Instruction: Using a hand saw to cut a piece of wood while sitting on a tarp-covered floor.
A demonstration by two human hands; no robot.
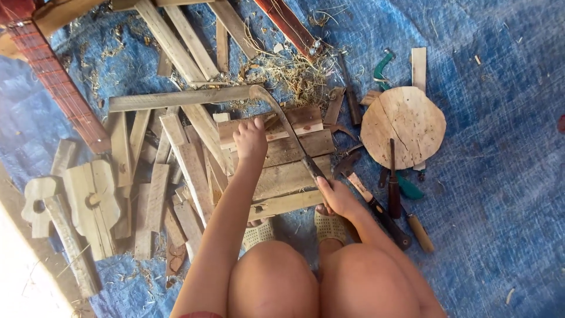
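I squat over a stack of wooden boards [288,176] on a blue tarp. My left hand [251,140] presses down on a narrow wooden strip [303,121] lying across the top of the stack. My right hand [335,197] grips the handle of a curved sickle-like blade [276,112], whose tip arches up and left past the strip to a long plank [176,99]. My knees and sandalled feet sit just below the boards.
A round wooden disc [403,126] lies to the right, with chisels and wooden-handled tools [394,182] beside it and a green-handled tool [382,68] above. Many wood offcuts [153,194] and cut shapes [91,203] spread left. Shavings litter the blue tarp [500,176].
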